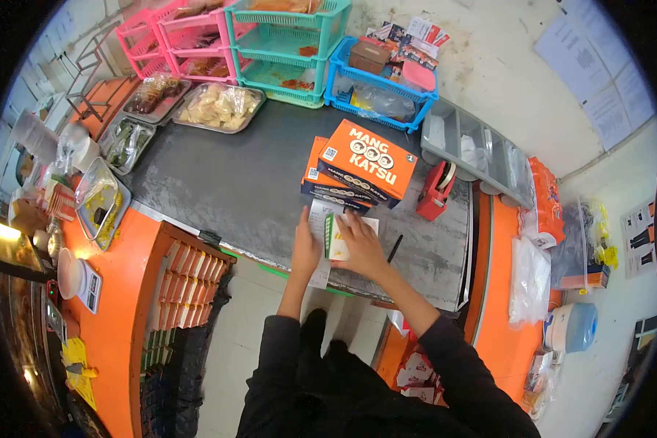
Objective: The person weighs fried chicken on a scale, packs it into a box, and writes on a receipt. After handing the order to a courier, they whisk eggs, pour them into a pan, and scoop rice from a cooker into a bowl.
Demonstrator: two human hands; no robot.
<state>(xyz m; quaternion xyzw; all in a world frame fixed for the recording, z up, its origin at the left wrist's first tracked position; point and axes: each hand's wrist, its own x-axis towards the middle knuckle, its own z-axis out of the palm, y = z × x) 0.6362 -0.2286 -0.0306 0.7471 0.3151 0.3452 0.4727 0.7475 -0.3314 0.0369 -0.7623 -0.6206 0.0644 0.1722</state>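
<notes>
A small white box (339,253) with a green checkered side sits at the near edge of the dark counter. My right hand (361,244) is laid over its top, fingers bent around it. To the left, my left hand (305,244) rests on a long printed paper slip (318,219), its fingers stretched away from me and apart from the box. Just beyond both hands stand stacked orange boxes (369,162) marked "MANG KATSU", the upper one turned at an angle. A black pen (395,248) lies right of my right hand.
A red tape dispenser (436,191) stands right of the boxes, near a grey divided tray (474,142). Blue (382,109), green (288,69) and pink baskets (197,40) line the back. Food trays (220,107) are at the left; a white scale (89,286) sits on the orange side counter.
</notes>
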